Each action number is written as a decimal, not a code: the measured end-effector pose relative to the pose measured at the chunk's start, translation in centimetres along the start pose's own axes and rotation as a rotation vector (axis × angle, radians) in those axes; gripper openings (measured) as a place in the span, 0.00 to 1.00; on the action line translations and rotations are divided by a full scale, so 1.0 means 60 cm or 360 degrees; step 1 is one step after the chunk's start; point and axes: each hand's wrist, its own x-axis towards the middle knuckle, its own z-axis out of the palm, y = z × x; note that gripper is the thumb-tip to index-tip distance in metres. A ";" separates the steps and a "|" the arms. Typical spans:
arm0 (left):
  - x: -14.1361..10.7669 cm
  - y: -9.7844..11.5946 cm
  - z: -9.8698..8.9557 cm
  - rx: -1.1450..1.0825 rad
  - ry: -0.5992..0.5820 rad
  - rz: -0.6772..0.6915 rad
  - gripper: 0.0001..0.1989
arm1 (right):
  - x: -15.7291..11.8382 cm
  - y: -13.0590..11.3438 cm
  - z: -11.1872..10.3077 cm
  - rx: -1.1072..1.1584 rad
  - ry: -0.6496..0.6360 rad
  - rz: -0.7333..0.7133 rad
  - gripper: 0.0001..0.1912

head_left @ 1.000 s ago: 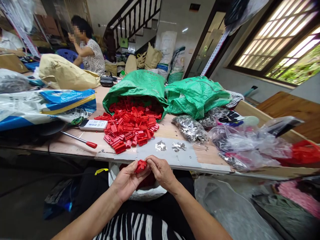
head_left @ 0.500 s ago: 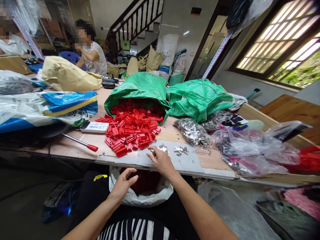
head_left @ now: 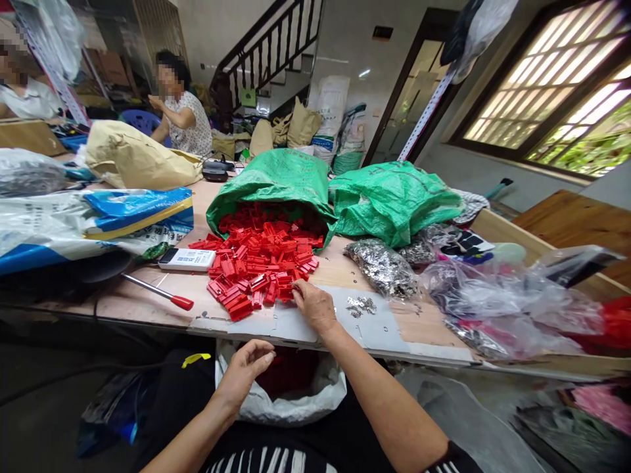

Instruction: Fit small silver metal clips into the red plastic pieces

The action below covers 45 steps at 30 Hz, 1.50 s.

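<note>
The right arm point(head_left: 387, 394) stretches forward, the right hand point(head_left: 315, 307) back upward, fingers bent. The left hand point(head_left: 243, 371) hangs lower and closer in, fingers loosely curled.

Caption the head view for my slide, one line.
Right hand at the edge of red parts spilled from a green sack, left hand by an open white sack.

Plastic parts point(head_left: 266, 253) before sack point(head_left: 276, 174) on table point(head_left: 340, 266), metal pieces point(head_left: 361, 305) to their right.
</note>
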 end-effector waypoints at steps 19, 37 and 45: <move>-0.012 0.006 0.016 -0.0113 0.0013 0.0226 0.20 | -0.165 0.061 -0.038 0.0718 -0.0077 0.0091 0.08; -0.028 0.012 0.037 -0.0226 0.0005 0.0023 0.27 | -0.097 0.195 -0.065 -0.0104 0.0044 0.0392 0.09; -0.031 0.020 0.049 -0.0428 0.0023 -0.0011 0.25 | -0.072 0.195 -0.077 -0.0013 0.0032 0.0354 0.07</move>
